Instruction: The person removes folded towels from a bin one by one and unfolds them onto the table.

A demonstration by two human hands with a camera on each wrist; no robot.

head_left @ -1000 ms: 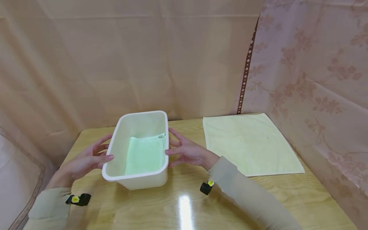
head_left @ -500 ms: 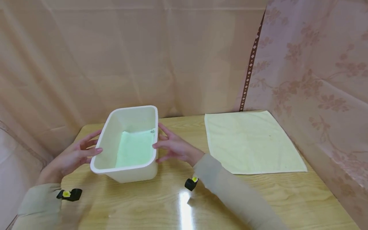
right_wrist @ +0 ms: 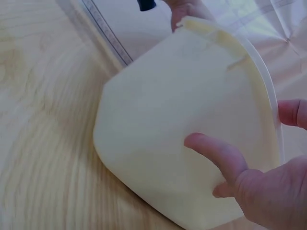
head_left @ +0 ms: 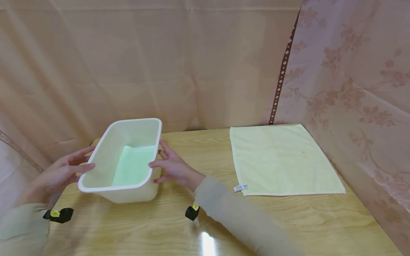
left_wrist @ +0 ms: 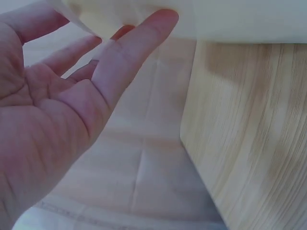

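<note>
A white plastic bin [head_left: 126, 195] is at the left of the table, its open top tilted toward me. On its floor lies a folded mint-green towel [head_left: 134, 167]. My left hand [head_left: 61, 174] grips the left side, thumb over the rim and the other fingers outside against the wall. At the opposite side my right hand [head_left: 174, 167] holds the bin the same way, thumb at the rim and fingers spread on the outer wall. The right wrist view shows those fingers against the smooth wall of the bin [right_wrist: 144, 115].
A pale yellow towel [head_left: 282, 160] lies spread flat at the right of the wooden table [head_left: 320, 220], a small white label [head_left: 240, 187] at its near left corner. Curtains [head_left: 205, 71] hang behind the table and along the sides. The table's left edge runs beneath my left hand.
Both hands have carried the bin leftward across the table, with the mint-green towel inside. The yellow towel's label, hidden earlier behind my right sleeve, now shows.
</note>
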